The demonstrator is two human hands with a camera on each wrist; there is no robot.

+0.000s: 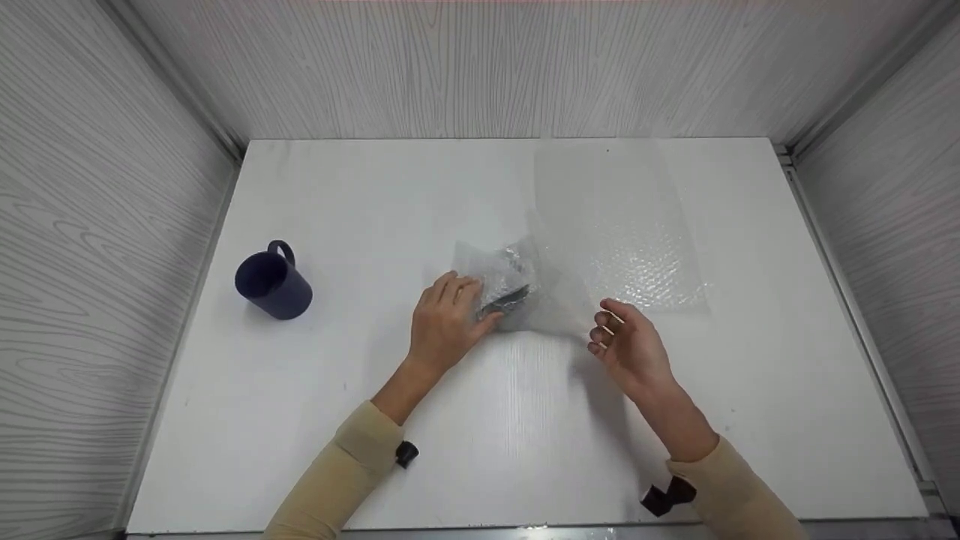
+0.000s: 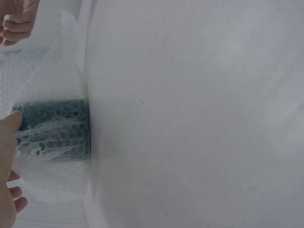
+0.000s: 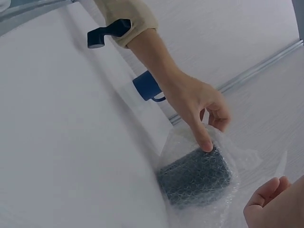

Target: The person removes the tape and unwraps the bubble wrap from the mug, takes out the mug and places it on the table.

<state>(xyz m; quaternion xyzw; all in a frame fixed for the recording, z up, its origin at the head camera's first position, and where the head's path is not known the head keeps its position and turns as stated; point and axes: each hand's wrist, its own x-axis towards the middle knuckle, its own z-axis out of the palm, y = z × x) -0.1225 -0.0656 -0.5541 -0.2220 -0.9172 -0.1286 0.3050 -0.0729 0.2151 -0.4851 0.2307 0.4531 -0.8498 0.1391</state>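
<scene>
My left hand [image 1: 448,315] holds a dark, block-like item [image 3: 197,178] wrapped in bubble wrap [image 2: 52,183]. Its thumb presses the near side of the bundle, and the fingers reach over the far left side. Through the clear layers only the item's dark colour and straight edges show, so I cannot tell its kind. To the right, my right hand [image 1: 634,349] hovers over the table with its fingers loosely curled. A loose corner of the wrap reaches close to those fingertips in the head view; in the left wrist view the raised tip stands apart from them.
A dark blue mug [image 1: 285,292] stands upright at the left, handle toward the back. Behind the right hand a flat sheet of bubble wrap [image 1: 645,255] lies on the white table [image 1: 360,195]. Wood-grain panels [image 1: 480,67] enclose the table at the back and both sides.
</scene>
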